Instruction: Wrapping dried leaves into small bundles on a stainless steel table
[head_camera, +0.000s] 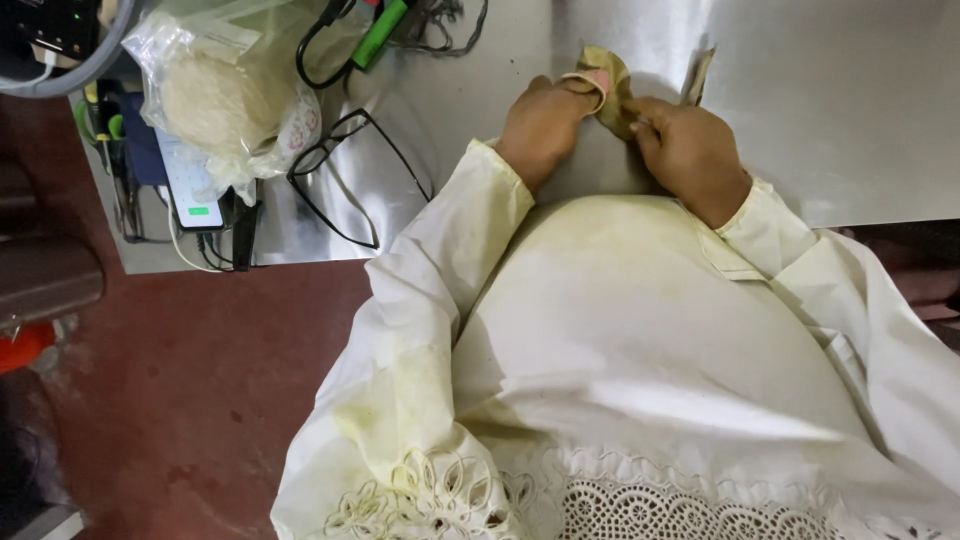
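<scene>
I see my left hand (540, 125) and right hand (690, 150) both pinched shut on a small yellowish cloth piece (607, 85), near the steel worktop's (850, 100) front edge. Black eyeglasses (350, 170) lie to the left.

My left hand (540, 125) and right hand (690, 150) pinch a soft, matt tan cloth piece (607, 85) on the brushed, glossy metal table (850, 100). Left of the cloth piece: black plastic-framed spectacles (350, 175), then a crinkled clear plastic bag (225, 95).

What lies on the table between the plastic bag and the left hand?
In the head view, black-framed eyeglasses lie on the metal table between the plastic bag and the left hand.
</scene>
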